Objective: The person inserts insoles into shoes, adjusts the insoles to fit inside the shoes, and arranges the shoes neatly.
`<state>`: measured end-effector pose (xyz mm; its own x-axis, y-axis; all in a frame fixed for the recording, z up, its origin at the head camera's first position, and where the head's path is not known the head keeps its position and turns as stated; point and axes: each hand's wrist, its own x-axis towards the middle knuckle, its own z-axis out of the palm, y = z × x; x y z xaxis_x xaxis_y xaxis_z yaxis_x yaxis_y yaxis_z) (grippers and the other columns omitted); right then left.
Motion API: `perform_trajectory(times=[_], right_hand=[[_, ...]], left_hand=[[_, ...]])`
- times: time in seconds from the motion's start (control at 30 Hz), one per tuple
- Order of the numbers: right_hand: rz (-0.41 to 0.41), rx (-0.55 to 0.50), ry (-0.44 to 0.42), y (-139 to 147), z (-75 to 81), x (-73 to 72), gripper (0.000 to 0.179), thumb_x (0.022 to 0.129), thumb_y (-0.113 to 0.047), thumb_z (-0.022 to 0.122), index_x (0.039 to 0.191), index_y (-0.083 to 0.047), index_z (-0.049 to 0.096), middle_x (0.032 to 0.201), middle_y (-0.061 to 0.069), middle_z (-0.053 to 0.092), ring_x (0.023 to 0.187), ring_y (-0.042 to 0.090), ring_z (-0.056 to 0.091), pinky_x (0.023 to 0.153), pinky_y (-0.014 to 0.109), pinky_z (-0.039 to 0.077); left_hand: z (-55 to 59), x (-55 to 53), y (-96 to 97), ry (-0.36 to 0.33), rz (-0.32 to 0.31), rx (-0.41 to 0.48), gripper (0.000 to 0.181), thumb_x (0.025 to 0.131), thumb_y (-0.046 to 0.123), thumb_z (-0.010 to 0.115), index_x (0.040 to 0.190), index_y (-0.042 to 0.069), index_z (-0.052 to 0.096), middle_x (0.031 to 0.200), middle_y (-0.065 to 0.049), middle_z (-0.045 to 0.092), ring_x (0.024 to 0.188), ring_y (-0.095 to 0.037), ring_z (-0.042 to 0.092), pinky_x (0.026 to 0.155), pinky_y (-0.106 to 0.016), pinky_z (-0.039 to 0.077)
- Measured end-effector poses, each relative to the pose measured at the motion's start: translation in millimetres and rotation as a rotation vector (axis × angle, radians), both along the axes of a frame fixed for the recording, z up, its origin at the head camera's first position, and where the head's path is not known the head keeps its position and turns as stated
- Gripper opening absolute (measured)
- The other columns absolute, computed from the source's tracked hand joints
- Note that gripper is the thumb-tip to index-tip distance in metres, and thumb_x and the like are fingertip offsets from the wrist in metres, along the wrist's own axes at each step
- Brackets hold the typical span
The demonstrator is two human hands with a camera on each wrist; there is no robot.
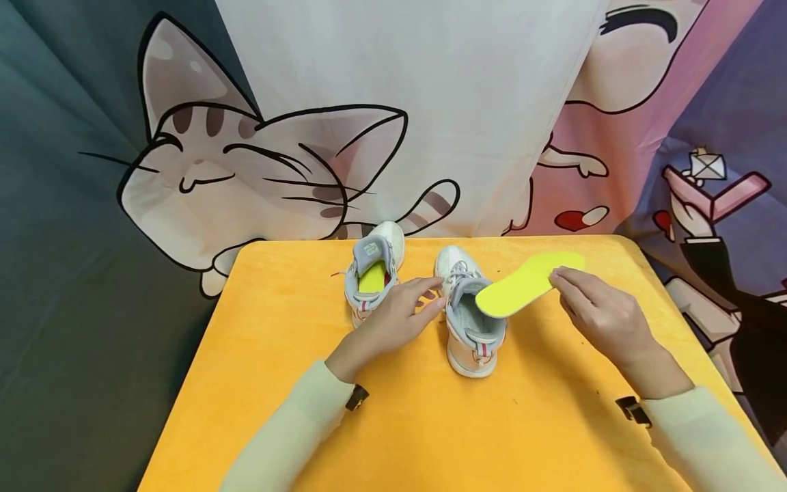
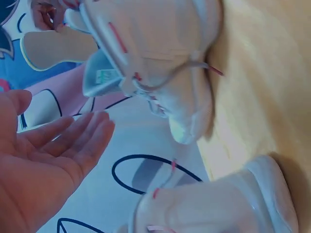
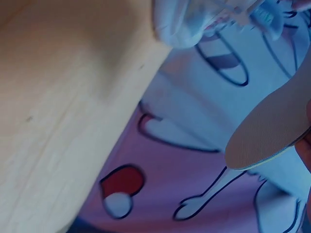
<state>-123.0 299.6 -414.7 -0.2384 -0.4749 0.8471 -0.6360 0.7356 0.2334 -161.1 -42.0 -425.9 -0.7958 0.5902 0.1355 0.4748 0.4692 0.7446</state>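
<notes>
My right hand point(image 1: 605, 318) pinches the edge of a yellow-green insole point(image 1: 522, 285) and holds it over the right shoe point(image 1: 473, 321); its near end hangs by that shoe's opening. In the right wrist view the insole point(image 3: 272, 128) shows a grey-beige underside. My left hand point(image 1: 399, 311) hovers between the two shoes with fingers loosely extended, close to the right shoe's side. Its palm point(image 2: 43, 165) holds nothing in the left wrist view. The left shoe point(image 1: 374, 270) stands a little farther back, with a yellow-green insole point(image 1: 371, 279) inside it.
Both shoes stand on a yellow-orange table point(image 1: 393, 424), toes toward its far edge. Behind the table hangs a cloth backdrop point(image 1: 393, 82) with a cartoon cat point(image 1: 203, 178) and other figures. A dark band point(image 1: 633, 411) circles the right wrist.
</notes>
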Motion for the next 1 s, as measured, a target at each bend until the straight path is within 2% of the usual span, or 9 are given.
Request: perform_trajectory(times=[0.1, 0.17, 0.3, 0.37, 0.57, 0.67, 0.77, 0.9, 1.0], right_hand=[[0.045, 0.004, -0.002, -15, 5.7, -0.8, 0.030, 0.108, -0.012, 0.053, 0.105, 0.008, 0.076, 0.102, 0.023, 0.075, 0.081, 0.041, 0.074, 0.063, 0.053, 0.057], [0.072, 0.007, -0.003, -24, 8.0, -2.0, 0.031, 0.108, -0.012, 0.053, 0.105, 0.009, 0.076, 0.102, 0.024, 0.075, 0.081, 0.041, 0.074, 0.063, 0.053, 0.057], [0.114, 0.024, 0.008, -40, 9.3, -4.4, 0.028, 0.107, -0.010, 0.055, 0.105, 0.010, 0.075, 0.101, 0.024, 0.075, 0.080, 0.040, 0.075, 0.063, 0.052, 0.058], [0.132, 0.034, 0.026, -48, 8.8, -5.8, 0.026, 0.106, -0.006, 0.056, 0.104, 0.010, 0.076, 0.099, 0.024, 0.075, 0.080, 0.039, 0.075, 0.063, 0.051, 0.059], [0.177, 0.099, 0.046, -65, 5.3, -7.6, 0.022, 0.103, 0.002, 0.055, 0.103, 0.009, 0.076, 0.100, 0.023, 0.076, 0.082, 0.036, 0.076, 0.065, 0.048, 0.060], [0.196, 0.116, 0.026, -70, 2.9, -8.1, 0.023, 0.103, 0.003, 0.054, 0.104, 0.009, 0.076, 0.100, 0.023, 0.076, 0.083, 0.036, 0.076, 0.067, 0.049, 0.060], [0.200, 0.123, -0.007, -72, -0.3, -8.3, 0.024, 0.104, 0.003, 0.052, 0.104, 0.008, 0.076, 0.101, 0.023, 0.076, 0.086, 0.036, 0.076, 0.069, 0.048, 0.061], [0.153, 0.122, -0.123, -71, -7.4, -8.4, 0.029, 0.109, -0.007, 0.049, 0.108, 0.006, 0.075, 0.107, 0.020, 0.076, 0.096, 0.034, 0.075, 0.076, 0.047, 0.061], [0.112, 0.069, -0.257, -70, -10.8, -9.6, 0.033, 0.111, -0.017, 0.048, 0.111, 0.003, 0.074, 0.114, 0.018, 0.074, 0.105, 0.034, 0.072, 0.085, 0.043, 0.060]], left_hand=[[6.0, -2.3, 5.6, -0.084, 0.008, 0.067, 0.047, 0.108, 0.041, 0.051, 0.145, 0.013, 0.059, 0.124, -0.002, 0.072, 0.108, -0.014, 0.069, 0.088, -0.031, 0.059], [9.5, -2.4, 9.0, -0.177, 0.005, 0.124, 0.046, 0.108, 0.040, 0.052, 0.143, 0.012, 0.061, 0.115, -0.005, 0.074, 0.098, -0.016, 0.072, 0.081, -0.031, 0.059], [13.4, -1.8, 15.9, -0.387, -0.010, 0.257, 0.043, 0.107, 0.034, 0.056, 0.140, 0.006, 0.062, 0.116, -0.010, 0.075, 0.088, -0.021, 0.074, 0.076, -0.038, 0.062], [14.7, -1.2, 18.9, -0.445, -0.005, 0.285, 0.041, 0.107, 0.030, 0.057, 0.137, 0.003, 0.065, 0.115, -0.010, 0.075, 0.087, -0.020, 0.074, 0.074, -0.038, 0.063], [16.6, -0.3, 22.1, -0.488, 0.014, 0.246, 0.032, 0.103, 0.018, 0.062, 0.129, 0.000, 0.070, 0.091, -0.005, 0.074, 0.073, -0.009, 0.064, 0.065, -0.022, 0.053], [14.1, -0.4, 21.4, -0.526, 0.015, 0.245, 0.033, 0.102, 0.012, 0.063, 0.131, -0.003, 0.068, 0.085, -0.004, 0.070, 0.070, -0.009, 0.061, 0.064, -0.020, 0.050], [10.7, -0.4, 20.2, -0.549, 0.028, 0.256, 0.034, 0.101, 0.009, 0.064, 0.133, -0.004, 0.066, 0.086, -0.005, 0.071, 0.071, -0.009, 0.063, 0.064, -0.020, 0.053], [7.6, -0.1, 17.7, -0.547, 0.065, 0.289, 0.033, 0.101, 0.007, 0.065, 0.132, -0.004, 0.066, 0.092, -0.009, 0.072, 0.075, -0.010, 0.068, 0.068, -0.022, 0.057], [7.6, 0.3, 15.1, -0.548, 0.094, 0.313, 0.033, 0.101, 0.007, 0.064, 0.133, -0.003, 0.065, 0.094, -0.010, 0.070, 0.078, -0.011, 0.069, 0.071, -0.024, 0.059]])
